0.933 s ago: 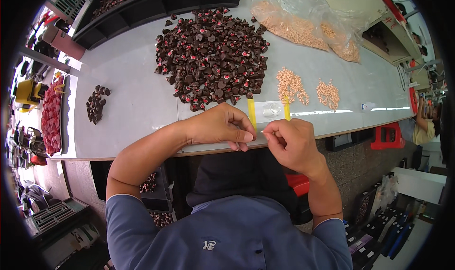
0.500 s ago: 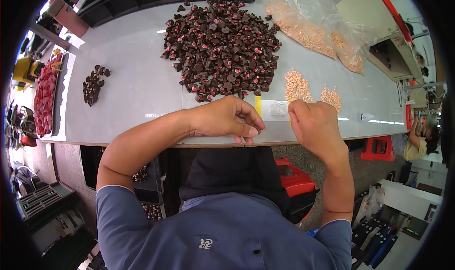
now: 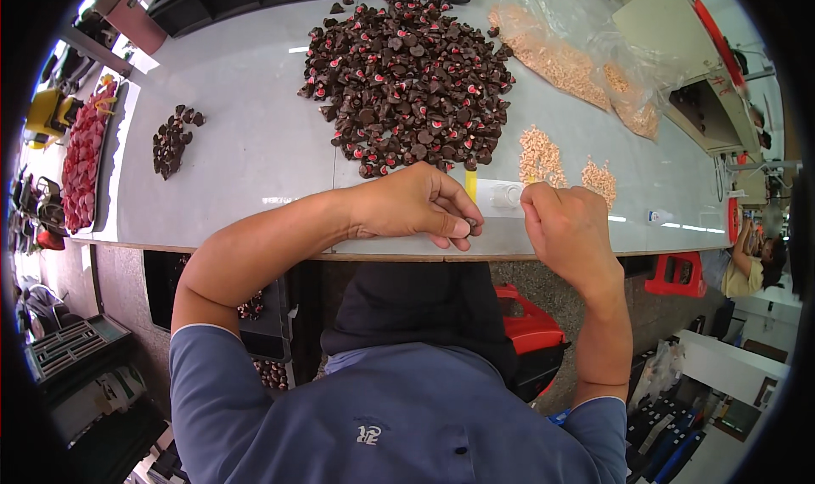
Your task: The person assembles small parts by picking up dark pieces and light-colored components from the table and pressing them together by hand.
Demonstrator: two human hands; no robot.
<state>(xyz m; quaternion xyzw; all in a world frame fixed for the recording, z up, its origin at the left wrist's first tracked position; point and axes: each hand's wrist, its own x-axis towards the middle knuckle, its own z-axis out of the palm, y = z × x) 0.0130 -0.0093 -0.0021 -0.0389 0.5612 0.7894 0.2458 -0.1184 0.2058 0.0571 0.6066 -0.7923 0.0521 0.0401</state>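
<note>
Head camera, and here are my two hands over the near edge of the grey table (image 3: 246,127), just apart from each other. My left hand (image 3: 416,205) is on the left of the pair, palm turned inward, thumb and fingers closed on a small dark piece (image 3: 473,223) that peeks out at the tips, right above the table's edge. Over to my right hand (image 3: 570,229): fingers curled, thumb up against the index finger, tips just beside a small clear container (image 3: 507,196). Is there anything in that pinch? I cannot tell, nor whether I am touching the container.

That container sits on a white strip (image 3: 489,210), with yellow tape (image 3: 471,183) along its left end. Straight ahead, a big heap of dark pieces (image 3: 407,85), flecked with red, spreads beyond my left hand. Beyond my right, two piles of pale peach bits: the larger pile (image 3: 541,154) and, to its right, the smaller pile (image 3: 599,180). Further back, clear plastic bags (image 3: 552,59) hold more of the same. And out on the left, well apart from the heap, lies a little cluster of dark pieces (image 3: 171,144).
</note>
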